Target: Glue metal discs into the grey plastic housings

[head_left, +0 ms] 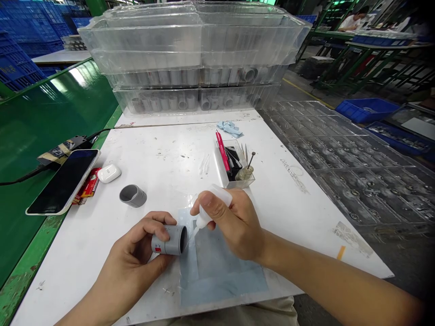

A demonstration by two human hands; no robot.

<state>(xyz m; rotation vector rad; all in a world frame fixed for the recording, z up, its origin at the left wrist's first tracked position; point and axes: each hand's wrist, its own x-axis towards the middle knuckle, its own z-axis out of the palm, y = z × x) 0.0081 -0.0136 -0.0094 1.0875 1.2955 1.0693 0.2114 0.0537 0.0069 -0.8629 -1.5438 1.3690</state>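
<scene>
Nearest the camera, the left hand (136,258) grips a short grey tube (170,240) on its side, open end toward the right hand (234,224), above a bluish mat (217,271) on the white table (163,158). The right hand pinches a small white squeeze bottle (212,203), nozzle tilted down at the tube's mouth. Beyond lie a second grey tube (132,195), a phone (64,181), an earbud case (108,173) and a clear tool box (234,167). Farthest stand stacked clear trays (193,54).
</scene>
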